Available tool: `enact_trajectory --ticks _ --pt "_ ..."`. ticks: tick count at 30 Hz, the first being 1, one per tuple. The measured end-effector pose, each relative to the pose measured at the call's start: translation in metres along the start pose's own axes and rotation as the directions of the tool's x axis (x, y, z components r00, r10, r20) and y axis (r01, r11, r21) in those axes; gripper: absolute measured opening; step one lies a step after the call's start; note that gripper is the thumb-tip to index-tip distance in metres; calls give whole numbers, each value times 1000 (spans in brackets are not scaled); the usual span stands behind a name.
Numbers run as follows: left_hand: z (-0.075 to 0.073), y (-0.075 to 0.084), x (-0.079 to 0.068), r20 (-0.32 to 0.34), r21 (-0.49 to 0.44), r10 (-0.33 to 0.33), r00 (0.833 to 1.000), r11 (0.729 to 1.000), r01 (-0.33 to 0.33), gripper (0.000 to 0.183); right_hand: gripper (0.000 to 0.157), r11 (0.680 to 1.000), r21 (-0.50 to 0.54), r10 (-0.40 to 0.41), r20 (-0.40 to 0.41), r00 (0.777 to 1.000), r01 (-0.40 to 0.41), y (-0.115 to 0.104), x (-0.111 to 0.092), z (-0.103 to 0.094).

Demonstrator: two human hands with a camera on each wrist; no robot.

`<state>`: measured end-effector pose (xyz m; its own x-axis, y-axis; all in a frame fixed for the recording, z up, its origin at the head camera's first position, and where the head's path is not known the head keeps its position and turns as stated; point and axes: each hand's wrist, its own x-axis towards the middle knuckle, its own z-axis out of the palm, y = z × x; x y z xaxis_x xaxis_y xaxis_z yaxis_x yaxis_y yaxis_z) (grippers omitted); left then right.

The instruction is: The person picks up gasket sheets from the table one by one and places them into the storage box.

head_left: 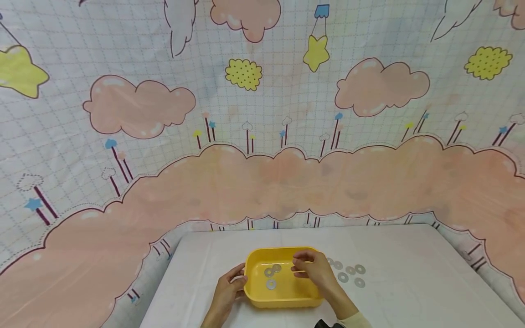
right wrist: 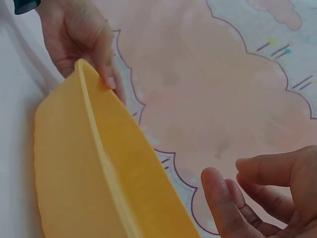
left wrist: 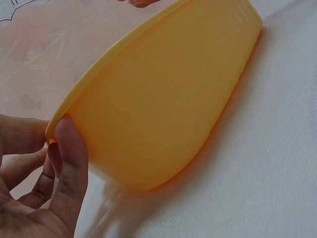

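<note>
A yellow plastic tub (head_left: 287,300) stands on the white table. Three flat metal washers (head_left: 271,284) lie on its bottom, in the left half. My left hand (head_left: 228,288) pinches the tub's rim at its left end, thumb on the outer wall in the left wrist view. Over the tub's right half is my right hand (head_left: 315,269). In the right wrist view its thumb and fingers (right wrist: 270,168) are loosely bent and apart, with nothing seen between them. To the right of the tub, several more washers (head_left: 342,277) lie spread on the table, partly behind the right hand.
The white cloth-covered table (head_left: 410,291) runs back to a patterned curtain (head_left: 287,182) with clouds and stars. A dark object (head_left: 328,324) shows at the bottom edge near the right sleeve (head_left: 356,320).
</note>
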<state>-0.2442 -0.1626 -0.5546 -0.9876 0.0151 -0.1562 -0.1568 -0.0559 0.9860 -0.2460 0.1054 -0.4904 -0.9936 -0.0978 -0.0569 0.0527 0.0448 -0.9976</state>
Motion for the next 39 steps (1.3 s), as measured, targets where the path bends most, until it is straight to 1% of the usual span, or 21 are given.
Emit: enact_trajectory --ticks 5,8,12,17,23,31,35,39 --pt "1 0 -1 1 -1 9 1000 1000 -9 56 22 1000 2 5 -53 999 -5 -1 -1 -7" --pt "1 0 -1 4 -3 11 1000 1000 -11 57 21 1000 -17 12 -90 996 -13 -1 -3 -13" --pt "0 -1 0 6 0 9 1000 1000 -9 57 18 999 -33 26 -133 991 -30 -1 -4 -22" --pt "-1 0 1 9 5 11 1000 1000 -11 57 17 998 -29 44 -171 984 -50 -1 -6 -35" --pt "-1 2 2 10 -1 7 1000 1000 -7 56 22 996 -55 64 -198 978 -76 0 -11 -53" --pt "-1 -1 5 14 -4 -7 1000 1000 7 56 30 987 -112 82 -240 967 -111 2 -17 -79" --pt "-2 1 2 12 0 -5 1000 1000 5 56 32 986 -125 77 -250 965 -111 3 -19 -88" --pt "-2 1 0 14 0 5 1000 1000 -5 57 29 984 -140 68 -264 962 -108 5 -21 -96"
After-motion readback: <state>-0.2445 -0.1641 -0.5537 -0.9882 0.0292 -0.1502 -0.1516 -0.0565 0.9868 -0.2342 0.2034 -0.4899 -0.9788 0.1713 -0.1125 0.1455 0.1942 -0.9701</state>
